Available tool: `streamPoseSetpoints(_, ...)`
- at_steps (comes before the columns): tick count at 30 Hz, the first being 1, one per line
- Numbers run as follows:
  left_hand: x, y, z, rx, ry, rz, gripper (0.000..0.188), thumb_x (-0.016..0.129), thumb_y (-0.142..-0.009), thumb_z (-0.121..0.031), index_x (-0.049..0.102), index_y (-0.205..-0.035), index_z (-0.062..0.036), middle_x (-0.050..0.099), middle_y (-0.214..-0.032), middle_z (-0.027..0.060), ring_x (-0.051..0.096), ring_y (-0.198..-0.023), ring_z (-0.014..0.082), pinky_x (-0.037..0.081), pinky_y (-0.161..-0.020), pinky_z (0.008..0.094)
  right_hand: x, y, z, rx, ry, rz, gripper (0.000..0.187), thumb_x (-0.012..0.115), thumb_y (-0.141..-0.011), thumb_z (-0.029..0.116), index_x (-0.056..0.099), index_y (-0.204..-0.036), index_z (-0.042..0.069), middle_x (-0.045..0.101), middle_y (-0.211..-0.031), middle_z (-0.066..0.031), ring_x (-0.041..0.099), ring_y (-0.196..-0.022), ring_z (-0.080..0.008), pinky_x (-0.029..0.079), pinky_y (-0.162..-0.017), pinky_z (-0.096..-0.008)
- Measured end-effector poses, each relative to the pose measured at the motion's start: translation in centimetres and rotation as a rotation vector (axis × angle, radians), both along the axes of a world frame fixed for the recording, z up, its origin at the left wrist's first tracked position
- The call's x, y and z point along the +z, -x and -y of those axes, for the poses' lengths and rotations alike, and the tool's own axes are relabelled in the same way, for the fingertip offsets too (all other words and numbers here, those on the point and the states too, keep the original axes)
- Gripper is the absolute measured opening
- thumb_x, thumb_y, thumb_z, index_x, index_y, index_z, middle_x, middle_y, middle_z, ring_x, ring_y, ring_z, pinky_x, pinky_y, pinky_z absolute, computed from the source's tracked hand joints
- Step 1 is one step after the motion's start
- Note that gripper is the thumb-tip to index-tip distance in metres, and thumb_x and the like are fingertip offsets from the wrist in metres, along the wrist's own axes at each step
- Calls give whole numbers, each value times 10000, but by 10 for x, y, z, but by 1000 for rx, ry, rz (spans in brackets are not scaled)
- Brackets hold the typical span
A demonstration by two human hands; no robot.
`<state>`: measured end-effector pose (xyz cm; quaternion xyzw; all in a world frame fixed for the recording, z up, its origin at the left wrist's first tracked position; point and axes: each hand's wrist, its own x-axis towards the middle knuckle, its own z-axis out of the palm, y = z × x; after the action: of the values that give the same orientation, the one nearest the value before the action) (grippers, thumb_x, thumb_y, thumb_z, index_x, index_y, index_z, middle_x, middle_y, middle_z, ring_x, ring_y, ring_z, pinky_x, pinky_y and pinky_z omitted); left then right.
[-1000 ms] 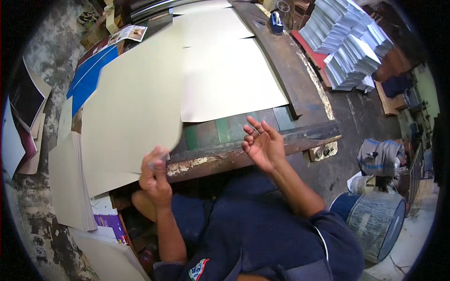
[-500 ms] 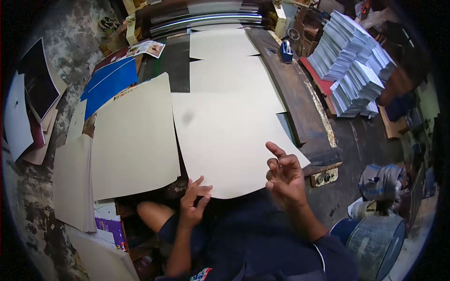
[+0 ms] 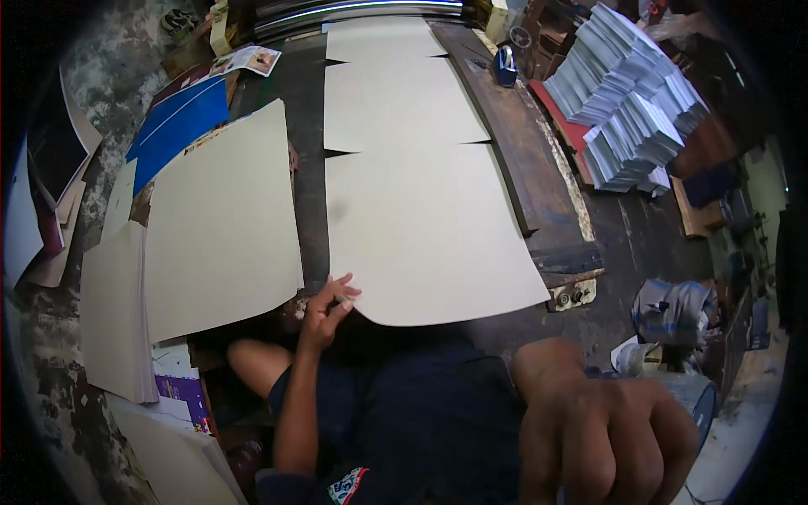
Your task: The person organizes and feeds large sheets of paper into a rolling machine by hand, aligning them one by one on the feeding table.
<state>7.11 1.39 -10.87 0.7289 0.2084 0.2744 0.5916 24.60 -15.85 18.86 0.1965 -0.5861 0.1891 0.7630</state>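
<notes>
A long run of cream card sheets (image 3: 429,236) lies down the middle of the work table, overlapping end to end, the nearest corner curving over the front edge. My left hand (image 3: 324,316) is closed at that near left corner, thumb and fingers pinching the card. Raised close to the camera at the lower right, my right hand (image 3: 606,438) shows its back and knuckles. Its fingers are curled, and whatever lies inside them is hidden. A stack of similar cream card (image 3: 223,227) sits left of the run.
Metal rollers (image 3: 358,10) cross the table's far end. A dark wooden rail (image 3: 488,135) borders the card run, with a blue tape dispenser (image 3: 505,66) near it. Stacks of white paper (image 3: 635,93) stand at right. A drum-shaped container (image 3: 694,396) is partly behind my right hand.
My right hand has come up from beside the near right of the card toward the camera. The card run has shifted, and now its near corner lies flatter; my left hand stays at that corner.
</notes>
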Motion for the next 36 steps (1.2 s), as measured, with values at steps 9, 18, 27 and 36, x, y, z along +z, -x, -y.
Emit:
streamPoseSetpoints(9,-20,-35,-35,136,-4,31,242,588,-878,-202,655,-1034,-30,661,-1163,125,462,-1317,313,137,-1176,484,16,-15,7,488,253,386,161,529,-916,40,586,-791,124,623,-795,-24,537,-697,-141,456,-973,-554)
streamPoseSetpoints(18,65,-10,16,152,-535,-152,327,652,-813,-40,611,-1137,-54,643,-1186,155,484,-1291,369,345,-1092,507,-5,-9,4,478,241,285,226,475,-904,5,541,-727,131,568,-737,-18,509,-630,-126,467,-957,-491)
streamPoseSetpoints(27,135,63,-17,371,-680,-346,389,768,-756,-71,644,-1123,-42,629,-1229,151,494,-1289,332,393,-1066,446,-1,-11,12,453,348,283,274,444,-902,-15,504,-689,148,522,-697,6,487,-600,-106,492,-898,-434)
streamPoseSetpoints(36,83,93,-37,564,-106,-378,217,615,-951,-194,649,-1052,-5,663,-1046,55,597,-1002,188,465,-907,318,5,-7,22,405,464,250,322,419,-901,-23,457,-653,179,485,-671,32,471,-578,-90,505,-821,-370)
